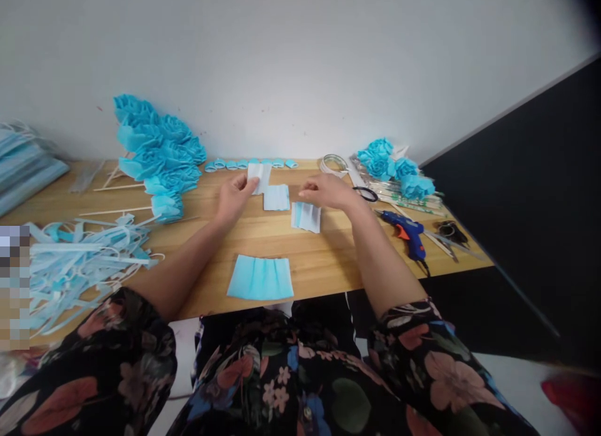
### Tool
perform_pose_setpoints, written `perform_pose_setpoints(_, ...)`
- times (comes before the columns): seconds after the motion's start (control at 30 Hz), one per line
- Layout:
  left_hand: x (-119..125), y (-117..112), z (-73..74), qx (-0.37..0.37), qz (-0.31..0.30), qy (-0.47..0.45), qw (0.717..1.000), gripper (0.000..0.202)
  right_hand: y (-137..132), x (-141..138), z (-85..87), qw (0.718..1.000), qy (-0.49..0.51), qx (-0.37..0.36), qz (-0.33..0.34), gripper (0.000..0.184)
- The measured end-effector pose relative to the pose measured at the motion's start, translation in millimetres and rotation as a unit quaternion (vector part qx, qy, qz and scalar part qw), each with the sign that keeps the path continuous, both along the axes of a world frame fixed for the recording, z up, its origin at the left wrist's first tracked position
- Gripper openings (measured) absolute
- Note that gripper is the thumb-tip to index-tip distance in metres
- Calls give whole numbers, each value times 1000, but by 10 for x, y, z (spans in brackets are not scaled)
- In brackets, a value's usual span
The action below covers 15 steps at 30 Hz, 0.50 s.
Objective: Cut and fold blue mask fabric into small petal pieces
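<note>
On the wooden counter (333, 261), the left hand (233, 198) has its thumb and fingers closed together on a pale pleated piece (260, 177), and holds it by its left side. Just beside it, nearer to the person, lies a second small piece (277, 198). The right hand (329, 191) is over the far edge of a third piece, white with a blue band (306, 218) — its fingers are bent downward, but I cannot tell if they grip something. A wider blue piece (260, 278) lies flat near the front edge. Behind is a row of small blue rolls (231, 165); to the left are blue flowers (162, 151) and loose strips (89, 256) — to the right, a blue glue gun (411, 234).
</note>
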State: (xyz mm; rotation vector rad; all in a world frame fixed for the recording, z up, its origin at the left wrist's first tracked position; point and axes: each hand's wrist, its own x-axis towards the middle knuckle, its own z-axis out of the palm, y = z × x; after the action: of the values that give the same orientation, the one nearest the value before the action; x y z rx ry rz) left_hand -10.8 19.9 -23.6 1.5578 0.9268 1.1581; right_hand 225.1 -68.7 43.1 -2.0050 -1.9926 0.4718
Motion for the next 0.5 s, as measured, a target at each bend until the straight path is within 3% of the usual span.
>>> perform_pose_setpoints(0.13,26,-24,56,-5,-11,-59,998,20,-178,41,51,994,-59,-87,-24,23)
perform_pose_setpoints(0.23,42,-59,85,-12,-15,-63,998,19,-257,59,-29,990,-67,-109,-52,29)
perform_pose_setpoints(0.4,67,-121,103,-38,-41,-73,996,26,-291,90,-215,996,-49,-74,-32,19)
perform_pose_setpoints(0.5,81,-166,108,-50,-77,-86,992,32,-328,116,-204,999,-17,-38,-14,14)
